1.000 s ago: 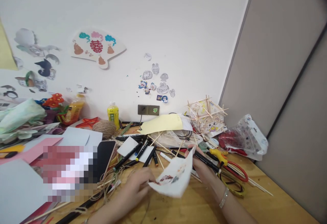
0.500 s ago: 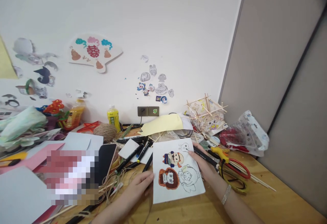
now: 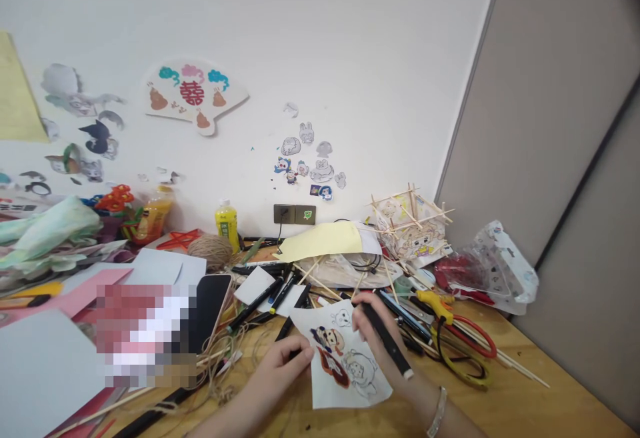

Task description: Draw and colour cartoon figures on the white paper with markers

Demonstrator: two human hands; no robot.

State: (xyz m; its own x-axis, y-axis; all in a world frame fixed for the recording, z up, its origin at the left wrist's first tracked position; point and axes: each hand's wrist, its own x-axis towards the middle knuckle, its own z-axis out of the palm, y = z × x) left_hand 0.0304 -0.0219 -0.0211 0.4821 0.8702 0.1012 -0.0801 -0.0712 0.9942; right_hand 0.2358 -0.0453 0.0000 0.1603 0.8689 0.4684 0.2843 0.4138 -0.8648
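My left hand (image 3: 285,363) pinches the left edge of a white sheet of paper (image 3: 327,395), its thumb on top and its other fingers curled beneath. Several small cartoon figures are drawn on the sheet, some coloured in red, orange and blue, others only in outline. The paper is bent and tilted above the wooden table. My right hand (image 3: 383,359) is closed round a black marker (image 3: 384,333), whose pale end points down toward my wrist. Those fingers also lie at the sheet's upper right edge; whether they grip the paper I cannot tell.
Scissors with red and yellow handles (image 3: 470,335) and thin sticks lie to the right. Several markers (image 3: 256,305), a phone (image 3: 213,311) and tangled twine (image 3: 225,358) lie left. Behind stand a yellow bottle (image 3: 227,225) and a stick-framed paper lantern (image 3: 413,225).
The sheet has gone from nearly flat to bent and moved slightly lower. My right hand has shifted its hold, with the marker now across its front. The view has turned slightly left.
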